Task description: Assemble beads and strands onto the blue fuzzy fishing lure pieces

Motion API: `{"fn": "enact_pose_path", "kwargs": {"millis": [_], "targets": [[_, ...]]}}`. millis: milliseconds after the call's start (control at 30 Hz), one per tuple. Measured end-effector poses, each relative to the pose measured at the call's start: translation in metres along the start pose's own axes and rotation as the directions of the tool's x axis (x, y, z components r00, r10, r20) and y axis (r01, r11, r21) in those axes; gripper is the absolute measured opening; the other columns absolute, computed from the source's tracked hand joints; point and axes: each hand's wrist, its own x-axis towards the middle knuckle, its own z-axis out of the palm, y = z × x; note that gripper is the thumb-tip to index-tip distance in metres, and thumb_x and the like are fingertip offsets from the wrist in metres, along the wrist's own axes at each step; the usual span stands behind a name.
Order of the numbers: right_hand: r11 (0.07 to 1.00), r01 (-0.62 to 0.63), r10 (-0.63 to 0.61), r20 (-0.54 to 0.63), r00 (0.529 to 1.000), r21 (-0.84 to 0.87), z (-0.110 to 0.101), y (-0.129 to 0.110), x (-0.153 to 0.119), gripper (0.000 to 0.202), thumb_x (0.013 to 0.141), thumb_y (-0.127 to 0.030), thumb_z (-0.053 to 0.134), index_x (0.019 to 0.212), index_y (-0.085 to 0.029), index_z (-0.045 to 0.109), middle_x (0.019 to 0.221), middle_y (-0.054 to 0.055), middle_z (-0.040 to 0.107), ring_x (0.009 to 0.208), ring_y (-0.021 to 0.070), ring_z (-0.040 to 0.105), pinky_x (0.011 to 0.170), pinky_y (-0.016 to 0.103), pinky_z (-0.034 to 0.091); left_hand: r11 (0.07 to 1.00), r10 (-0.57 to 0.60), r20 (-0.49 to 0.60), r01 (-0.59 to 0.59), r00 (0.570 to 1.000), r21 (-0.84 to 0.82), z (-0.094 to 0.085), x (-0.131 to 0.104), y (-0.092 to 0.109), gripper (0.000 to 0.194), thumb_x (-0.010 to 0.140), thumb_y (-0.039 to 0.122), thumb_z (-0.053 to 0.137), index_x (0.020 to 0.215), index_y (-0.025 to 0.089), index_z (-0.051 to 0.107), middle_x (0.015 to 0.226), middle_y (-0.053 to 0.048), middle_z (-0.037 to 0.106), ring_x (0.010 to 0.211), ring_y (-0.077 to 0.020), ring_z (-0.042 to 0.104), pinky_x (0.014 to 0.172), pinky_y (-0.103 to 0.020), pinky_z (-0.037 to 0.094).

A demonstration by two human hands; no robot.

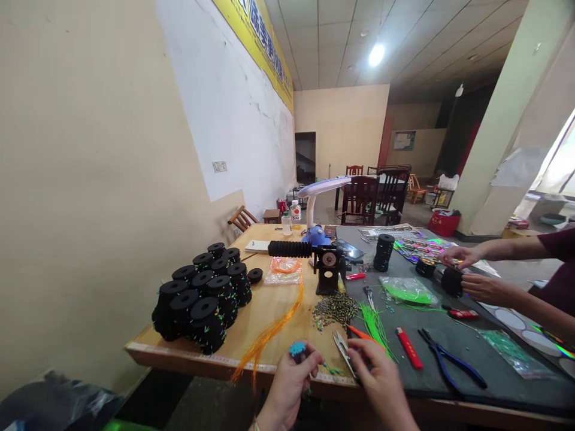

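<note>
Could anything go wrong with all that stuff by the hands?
Maybe! The pointed snips could prick the right hand at their side. A bump might scatter the pile of tiny bits just beyond. The orange strands hang over the edge of the table, so an arm could catch and pull them.

The left hand [290, 380] is held with its fingers curled and the thumb pressed toward them, while the right hand [378, 372], its back turned upward, has the fingers bent inward.
</note>
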Motion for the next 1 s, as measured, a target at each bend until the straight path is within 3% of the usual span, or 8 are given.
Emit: {"fn": "enact_pose_path", "kwargs": {"millis": [67,133,233,300,500,633,767,1000], "targets": [[0.947,-0.153,0.111,0.160,0.981,0.283,0.029,-0.022,-0.004,0.040,0.072,-0.056,0.066,0.083,-0.018,0.074,0.084,0.010,0.074,0.076,0.0242,0.065,0.069,0.032,0.051,1.000,-0.018,0.010,0.018,1.000,-0.021,0.000,-0.002,0.002,0.037,0.059,0.041,0.085,0.071,0.014,0.063,0.059,0.004,0.057,0.051,-0.0054,0.044,0.043,-0.016,0.020],[0.837,-0.314,0.207,0.271,0.940,0.449,0.050,-0.036,-0.004,0.047,0.065,-0.061,0.070,0.079,-0.017,0.073,0.070,0.005,0.070,0.058,0.0174,0.059,0.054,0.027,0.046,0.999,-0.036,0.015,0.036,0.999,-0.027,-0.002,-0.003,0.002,0.037,0.057,0.041,0.086,0.069,0.013,0.064,0.058,0.004,0.054,0.050,-0.0050,0.042,0.043,-0.016,0.021],[0.669,-0.469,0.298,0.370,0.880,0.576,0.063,-0.043,-0.001,0.047,0.056,-0.060,0.077,0.071,-0.016,0.069,0.056,-0.002,0.060,0.043,0.0076,0.041,0.043,0.021,0.031,0.998,-0.051,0.015,0.052,0.999,-0.036,-0.006,-0.003,0.002,0.039,0.056,0.043,0.086,0.067,0.013,0.064,0.057,0.005,0.053,0.048,-0.0042,0.040,0.042,-0.016,0.020],[0.617,-0.500,0.305,0.401,0.864,0.608,0.063,-0.045,0.001,0.045,0.053,-0.057,0.080,0.065,-0.016,0.065,0.052,-0.005,0.055,0.042,0.0055,0.036,0.043,0.019,0.027,0.997,-0.062,0.019,0.063,0.998,-0.052,-0.008,-0.003,0.002,0.040,0.055,0.042,0.087,0.066,0.013,0.063,0.056,0.005,0.053,0.048,-0.0040,0.040,0.042,-0.016,0.019],[0.627,-0.513,0.301,0.426,0.853,0.586,0.057,-0.052,0.004,0.041,0.058,-0.051,0.079,0.066,-0.016,0.058,0.054,-0.007,0.053,0.043,0.0043,0.035,0.043,0.018,0.026,0.984,-0.121,0.052,0.127,0.991,-0.123,-0.007,-0.004,0.006,0.040,0.052,0.037,0.089,0.068,0.012,0.061,0.058,0.004,0.057,0.048,-0.0040,0.042,0.042,-0.016,0.017],[0.676,-0.438,0.305,0.315,0.898,0.592,0.055,-0.057,0.005,0.042,0.061,-0.054,0.076,0.066,-0.017,0.057,0.062,-0.002,0.059,0.054,0.0096,0.051,0.046,0.018,0.038,0.975,-0.144,0.060,0.152,0.988,-0.160,-0.008,-0.005,0.011,0.033,0.057,0.032,0.083,0.071,0.013,0.060,0.064,0.001,0.059,0.050,-0.0046,0.045,0.041,-0.016,0.014],[0.685,-0.460,0.282,0.377,0.882,0.565,0.056,-0.058,0.005,0.044,0.060,-0.057,0.074,0.069,-0.018,0.054,0.063,0.000,0.063,0.056,0.0133,0.057,0.040,0.018,0.039,0.955,-0.209,0.074,0.219,0.975,-0.200,-0.014,-0.007,0.012,0.022,0.058,0.028,0.071,0.069,0.013,0.059,0.068,-0.001,0.060,0.053,-0.0073,0.050,0.041,-0.017,0.016],[0.648,-0.477,0.282,0.394,0.875,0.594,0.062,-0.056,0.006,0.040,0.061,-0.051,0.074,0.067,-0.018,0.052,0.064,-0.001,0.064,0.055,0.0103,0.057,0.045,0.017,0.042,0.961,-0.156,0.038,0.161,0.987,-0.223,-0.017,-0.005,0.011,0.020,0.059,0.025,0.068,0.073,0.014,0.058,0.075,-0.001,0.062,0.051,-0.0058,0.048,0.043,-0.018,0.012]]}}
